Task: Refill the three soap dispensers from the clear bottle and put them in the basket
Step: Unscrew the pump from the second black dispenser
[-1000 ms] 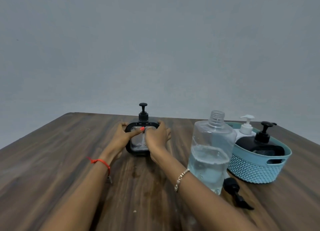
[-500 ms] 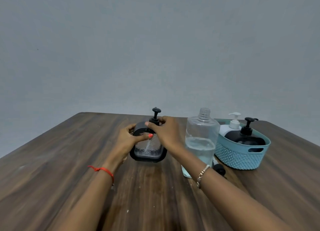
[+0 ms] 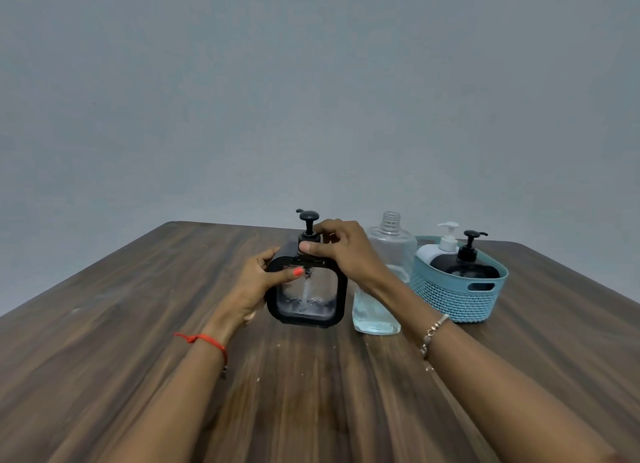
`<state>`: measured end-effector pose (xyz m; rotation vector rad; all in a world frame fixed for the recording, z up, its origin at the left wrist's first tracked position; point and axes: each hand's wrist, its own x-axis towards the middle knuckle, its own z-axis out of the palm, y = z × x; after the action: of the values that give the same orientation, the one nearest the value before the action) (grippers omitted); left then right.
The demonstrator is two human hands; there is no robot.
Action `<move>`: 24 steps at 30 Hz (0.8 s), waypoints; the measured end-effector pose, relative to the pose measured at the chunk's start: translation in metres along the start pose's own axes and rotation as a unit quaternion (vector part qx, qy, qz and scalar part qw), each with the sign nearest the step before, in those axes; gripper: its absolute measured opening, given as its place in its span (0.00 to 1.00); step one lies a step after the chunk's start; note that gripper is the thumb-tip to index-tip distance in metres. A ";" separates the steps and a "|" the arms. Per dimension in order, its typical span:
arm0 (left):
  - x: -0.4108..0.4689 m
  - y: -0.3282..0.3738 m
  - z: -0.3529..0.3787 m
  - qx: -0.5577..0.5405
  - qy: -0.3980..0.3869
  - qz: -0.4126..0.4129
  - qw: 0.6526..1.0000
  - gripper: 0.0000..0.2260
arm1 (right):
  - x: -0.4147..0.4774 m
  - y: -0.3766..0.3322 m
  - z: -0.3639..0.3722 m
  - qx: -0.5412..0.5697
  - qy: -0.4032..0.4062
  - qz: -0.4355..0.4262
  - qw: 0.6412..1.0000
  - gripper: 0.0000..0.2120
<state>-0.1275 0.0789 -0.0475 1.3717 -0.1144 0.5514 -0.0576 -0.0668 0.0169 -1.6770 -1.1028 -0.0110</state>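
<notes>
Plain grey wall [image 3: 311, 98] behind; dark wood-grain surface [image 3: 138, 324] in front.

1. Locate square dispenser [image 3: 306, 299] at centre of surface, upright on its base, long axis vertical, pump stem in line with that axis. Clear window shows liquid low in the body.
2. Check left grip [image 3: 256, 282]: curled round the dispenser's left wall, thumb laid across the clear front. Serves as the brace.
3. Check right grip [image 3: 341, 251]: pinching pump collar [image 3: 309, 235] from above, thumb at front, fingers behind. Read as turning the pump on its thread; seating of the thread not visible.
4. Locate clear bottle [image 3: 393, 246]: uncapped, upright, part full, just beside the dispenser on its right, partly hidden by the right forearm.
5. Locate basket [image 3: 457, 299]: further right, just beyond the bottle. Already holds white dispenser [image 3: 446, 240] and black dispenser [image 3: 467, 265], both upright.

Governing relation: basket lies to the right of both grips, with the open bottle standing between. Right grip nearer. Judged next: finish the collar, then lift the dispenser upright and carry it rightward above or behind the bottle neck. Risk: tipping the uncapped bottle in passing. Free room in basket not determinable.
</notes>
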 end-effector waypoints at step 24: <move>-0.021 0.018 0.014 0.066 0.085 -0.019 0.994 0.16 | -0.017 -0.015 0.000 0.064 0.055 0.051 0.995 0.17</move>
<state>-0.1498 0.0609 -0.0365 1.4451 0.0885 0.6502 -0.0771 -0.0781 0.0201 -1.5968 -0.9148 0.0314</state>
